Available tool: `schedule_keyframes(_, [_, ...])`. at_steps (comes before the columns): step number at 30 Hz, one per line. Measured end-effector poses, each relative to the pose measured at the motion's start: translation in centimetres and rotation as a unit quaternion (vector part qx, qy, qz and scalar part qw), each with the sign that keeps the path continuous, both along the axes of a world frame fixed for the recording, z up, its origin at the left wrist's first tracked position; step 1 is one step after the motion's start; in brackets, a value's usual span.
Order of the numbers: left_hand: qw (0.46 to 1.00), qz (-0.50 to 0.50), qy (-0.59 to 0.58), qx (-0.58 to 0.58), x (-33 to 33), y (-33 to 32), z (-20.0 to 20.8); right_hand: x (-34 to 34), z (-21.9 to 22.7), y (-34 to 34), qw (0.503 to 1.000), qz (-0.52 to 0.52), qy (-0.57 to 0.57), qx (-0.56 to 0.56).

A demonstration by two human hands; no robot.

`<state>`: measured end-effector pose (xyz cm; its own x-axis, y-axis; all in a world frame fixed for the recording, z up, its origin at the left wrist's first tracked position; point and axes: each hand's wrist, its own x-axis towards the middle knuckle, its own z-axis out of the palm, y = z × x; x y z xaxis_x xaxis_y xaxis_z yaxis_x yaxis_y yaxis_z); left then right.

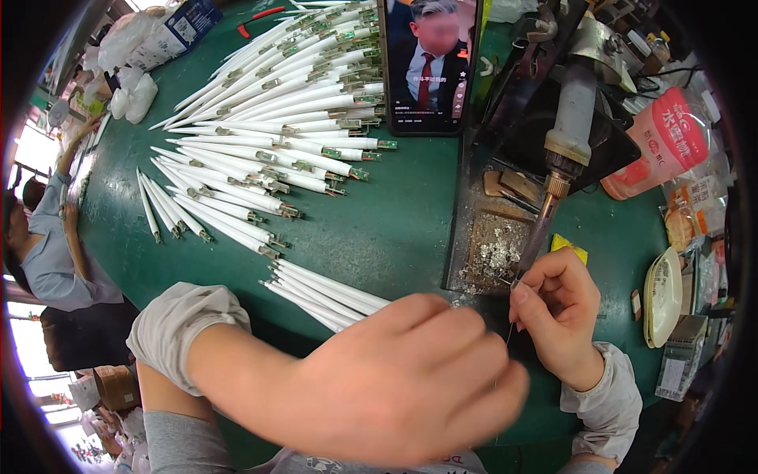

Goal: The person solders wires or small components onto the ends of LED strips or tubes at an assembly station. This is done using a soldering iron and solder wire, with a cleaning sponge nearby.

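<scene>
My right hand [559, 312] pinches a thin wire that looks like solder wire [510, 328], thumb against forefinger, close beside the tip of a soldering iron [545, 213]. The iron hangs tip down from a metal clamp over a small tray of solder bits [497, 251]. My left hand [410, 379] is nearer and slightly blurred, its fingers curled, back toward me. The wire runs down past its fingers; whatever lies under them is hidden. Beyond that hand lie several white pen-shaped sticks [320, 292], partly covered by it.
Many white sticks with small green circuit boards [276, 170] fan across the green table [395, 213]. A phone [426, 67] playing video stands behind. To the right are a pink-labelled container [659, 146], a yellow sponge [570, 247] and a pale dish [663, 296]. Another person [59, 237] sits left.
</scene>
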<state>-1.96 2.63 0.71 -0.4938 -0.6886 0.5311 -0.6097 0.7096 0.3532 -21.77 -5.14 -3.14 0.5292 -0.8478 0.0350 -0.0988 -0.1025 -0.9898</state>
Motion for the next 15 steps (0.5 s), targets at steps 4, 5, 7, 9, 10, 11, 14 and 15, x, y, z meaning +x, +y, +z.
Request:
schedule_keyframes(4, [0.965, -0.020, -0.045, -0.258, 0.6, 0.7, 4.4, -0.1, 0.5, 0.3, 1.000, 0.004, -0.004, -0.005])
schedule_keyframes(5, [0.961, 0.006, -0.053, -0.272, 0.5, 0.9, 4.9, -0.1, 0.5, 0.3, 1.000, 0.002, -0.008, 0.001])
schedule_keyframes(7, [0.955, 0.032, -0.064, -0.286, -0.3, 1.9, 5.1, 0.0, 0.3, 0.3, 1.000, 0.001, -0.016, 0.007])
schedule_keyframes(9, [0.944, 0.177, -0.010, -0.279, -1.5, 3.1, 4.8, 0.1, 0.2, 0.4, 1.000, 0.004, -0.019, 0.004])
schedule_keyframes(10, [0.943, 0.177, -0.013, -0.282, -1.5, 3.7, 5.2, 0.2, 0.2, 0.5, 1.000, 0.004, -0.022, 0.001])
schedule_keyframes(11, [0.945, 0.179, -0.056, -0.268, -1.3, 4.5, 6.0, 0.4, 0.3, 0.5, 1.000, 0.008, -0.016, -0.002])
schedule_keyframes(14, [0.926, 0.358, 0.031, -0.111, -2.7, 7.3, 6.0, -0.2, -0.3, 0.3, 1.000, -0.006, 0.000, -0.010])
schedule_keyframes(15, [0.947, 0.281, -0.041, -0.149, -0.8, 7.8, 6.4, -0.3, -0.5, 0.2, 1.000, -0.006, -0.001, -0.011])
